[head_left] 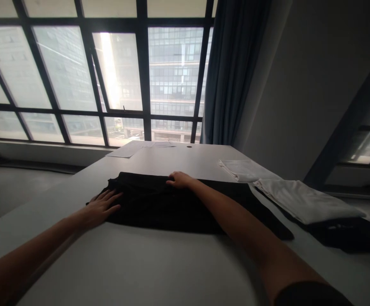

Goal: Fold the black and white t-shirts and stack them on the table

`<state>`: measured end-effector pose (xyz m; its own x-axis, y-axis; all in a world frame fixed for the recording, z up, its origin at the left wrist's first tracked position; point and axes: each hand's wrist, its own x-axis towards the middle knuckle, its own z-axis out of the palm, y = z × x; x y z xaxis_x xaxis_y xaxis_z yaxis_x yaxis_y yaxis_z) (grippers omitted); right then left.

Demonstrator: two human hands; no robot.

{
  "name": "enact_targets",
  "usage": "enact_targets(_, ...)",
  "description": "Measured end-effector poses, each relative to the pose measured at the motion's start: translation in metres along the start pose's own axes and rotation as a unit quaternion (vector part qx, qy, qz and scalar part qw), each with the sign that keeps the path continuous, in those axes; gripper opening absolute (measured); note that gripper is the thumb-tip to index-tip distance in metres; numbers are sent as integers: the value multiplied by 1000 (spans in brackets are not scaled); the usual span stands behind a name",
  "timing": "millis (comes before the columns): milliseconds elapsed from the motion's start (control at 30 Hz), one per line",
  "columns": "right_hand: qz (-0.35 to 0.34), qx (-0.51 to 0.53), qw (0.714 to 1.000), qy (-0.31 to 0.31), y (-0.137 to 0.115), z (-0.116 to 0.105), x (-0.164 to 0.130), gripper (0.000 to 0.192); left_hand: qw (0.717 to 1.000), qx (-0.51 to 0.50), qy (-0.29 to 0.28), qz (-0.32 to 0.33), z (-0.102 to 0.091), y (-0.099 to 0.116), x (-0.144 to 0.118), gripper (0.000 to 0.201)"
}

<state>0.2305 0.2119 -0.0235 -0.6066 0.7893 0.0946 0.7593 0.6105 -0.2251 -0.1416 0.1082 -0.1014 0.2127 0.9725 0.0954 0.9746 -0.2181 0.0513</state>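
I see black garment (172,208) lying folded at frame centre on grey table (140,263). Left hand (103,207) flat, fingers spread, on its left edge. Right hand (180,180) curled, gripping far edge. White folded cloths (302,199) at right.

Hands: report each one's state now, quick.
Left hand: open, flat on the black garment.
Right hand: curled on the garment's far edge; grip cannot be told.

Grey table (159,263) — black garment (159,204), papers (134,148)
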Motion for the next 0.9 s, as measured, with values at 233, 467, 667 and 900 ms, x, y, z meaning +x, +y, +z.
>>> enact_targets(233, 0, 47, 999, -21, -42, 23, 108, 32, 998, -22, -6, 53, 0, -8, -3, 66)
enact_targets(467, 84, 83, 992, -54, 5, 11, 165, 36, 989, -15, 19, 144, 2, -29, 32, 62)
enact_targets(667, 216, 96, 971, -16, 90, -5, 160, 22, 992, 33, -28, 115, -6, -20, 142, 61)
enact_targets(900, 409, 56, 902, 126, 183, -20, 101, 39, 987, 60, 146, 10, -28, 115, 230, 52)
